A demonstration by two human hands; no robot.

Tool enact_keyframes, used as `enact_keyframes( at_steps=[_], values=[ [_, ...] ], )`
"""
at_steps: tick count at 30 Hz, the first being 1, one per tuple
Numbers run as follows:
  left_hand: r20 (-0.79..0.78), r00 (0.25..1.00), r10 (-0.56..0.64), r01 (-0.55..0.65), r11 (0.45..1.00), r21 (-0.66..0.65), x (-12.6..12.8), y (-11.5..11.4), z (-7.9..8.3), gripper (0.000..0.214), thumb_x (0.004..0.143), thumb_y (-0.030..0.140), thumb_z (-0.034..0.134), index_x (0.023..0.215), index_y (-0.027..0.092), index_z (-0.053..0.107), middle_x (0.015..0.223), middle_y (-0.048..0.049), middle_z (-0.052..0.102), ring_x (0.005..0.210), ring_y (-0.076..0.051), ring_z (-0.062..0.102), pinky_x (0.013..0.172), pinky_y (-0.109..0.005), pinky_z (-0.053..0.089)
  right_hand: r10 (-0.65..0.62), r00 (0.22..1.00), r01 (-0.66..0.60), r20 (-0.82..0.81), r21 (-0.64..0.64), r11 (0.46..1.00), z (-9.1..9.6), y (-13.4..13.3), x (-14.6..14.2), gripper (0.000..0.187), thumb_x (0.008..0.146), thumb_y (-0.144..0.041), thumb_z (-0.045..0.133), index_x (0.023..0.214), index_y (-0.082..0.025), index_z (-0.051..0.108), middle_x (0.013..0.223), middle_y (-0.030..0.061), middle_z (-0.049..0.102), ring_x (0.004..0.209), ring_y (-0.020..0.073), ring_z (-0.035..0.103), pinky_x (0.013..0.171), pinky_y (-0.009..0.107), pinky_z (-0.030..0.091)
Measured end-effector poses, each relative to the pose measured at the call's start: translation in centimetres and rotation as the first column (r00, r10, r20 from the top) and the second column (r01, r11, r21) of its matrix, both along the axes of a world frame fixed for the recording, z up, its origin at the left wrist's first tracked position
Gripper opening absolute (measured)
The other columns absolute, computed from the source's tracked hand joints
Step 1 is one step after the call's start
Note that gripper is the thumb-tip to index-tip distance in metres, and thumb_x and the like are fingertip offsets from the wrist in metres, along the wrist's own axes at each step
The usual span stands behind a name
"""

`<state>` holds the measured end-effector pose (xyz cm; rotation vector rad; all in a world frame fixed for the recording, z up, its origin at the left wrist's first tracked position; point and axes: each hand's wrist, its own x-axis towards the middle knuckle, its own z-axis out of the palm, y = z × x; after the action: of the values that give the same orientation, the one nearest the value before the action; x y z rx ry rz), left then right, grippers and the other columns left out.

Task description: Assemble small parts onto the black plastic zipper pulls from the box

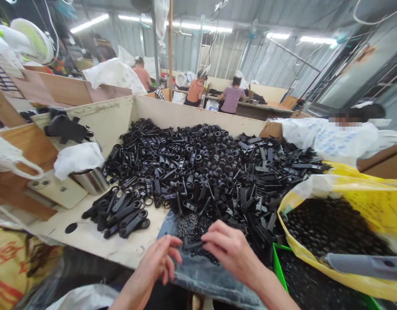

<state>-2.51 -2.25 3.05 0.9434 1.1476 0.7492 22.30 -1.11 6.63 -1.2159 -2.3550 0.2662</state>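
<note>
My left hand (159,258) and my right hand (230,249) hover close together over a blue denim cloth (204,280). A small black plastic part (192,245) lies between them, its end at my right fingertips, with my left fingers curled near its other end. A pile of tiny black pieces (190,232) sits on the cloth just beyond my hands. Further forward spreads a large heap of black moulded plastic parts (198,172), in a cream-walled bin (127,241).
To my right, a yellow sack (343,211) holds round black pieces, above a green crate (278,267). A steel cup (91,181), white cloth and phone (56,189) stand left. Several co-workers sit at benches beyond the bin.
</note>
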Motion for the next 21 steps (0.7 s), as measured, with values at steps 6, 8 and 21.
enact_keyframes(
  at_steps=[6, 8, 21],
  values=[
    [0.527, 0.84, -0.131, 0.358, 0.863, -0.357, 3.7, -0.9, 0.3, 0.04, 0.084, 0.052, 0.073, 0.095, 0.014, 0.068, 0.068, -0.011, 0.076, 0.049, -0.01, 0.064, 0.047, -0.015, 0.041, 0.249, 0.962, -0.249, 0.114, -0.012, 0.968, 2.2, -2.7, -0.7, 0.013, 0.099, -0.023, 0.061, 0.102, -0.024, 0.073, 0.098, -0.0004, 0.072, 0.077, 0.0124, 0.069, 0.067, 0.02, 0.052],
    [0.503, 0.859, -0.096, 0.294, 0.898, -0.329, 4.0, -0.9, 0.0, 0.041, 0.08, 0.049, 0.079, 0.1, 0.016, 0.066, 0.065, -0.0074, 0.075, 0.044, -0.01, 0.062, 0.042, -0.015, 0.038, 0.206, 0.978, -0.201, 0.015, -0.162, 0.966, 2.9, -1.7, 0.0, 0.015, 0.094, -0.028, 0.07, 0.108, -0.029, 0.074, 0.111, -0.0016, 0.071, 0.088, 0.0121, 0.07, 0.074, 0.019, 0.054],
    [0.341, 0.939, -0.05, 0.071, 0.996, -0.048, 6.1, 3.2, 1.5, 0.033, 0.084, 0.043, 0.074, 0.104, 0.017, 0.065, 0.081, -0.0023, 0.071, 0.065, -0.012, 0.059, 0.062, -0.023, 0.044, -0.578, 0.806, 0.575, 0.131, 0.063, 0.816, 1.3, 11.5, 3.6, 0.019, 0.102, -0.029, 0.054, 0.104, -0.022, 0.072, 0.107, 0.0069, 0.069, 0.084, 0.0205, 0.072, 0.069, 0.027, 0.047]
  ],
)
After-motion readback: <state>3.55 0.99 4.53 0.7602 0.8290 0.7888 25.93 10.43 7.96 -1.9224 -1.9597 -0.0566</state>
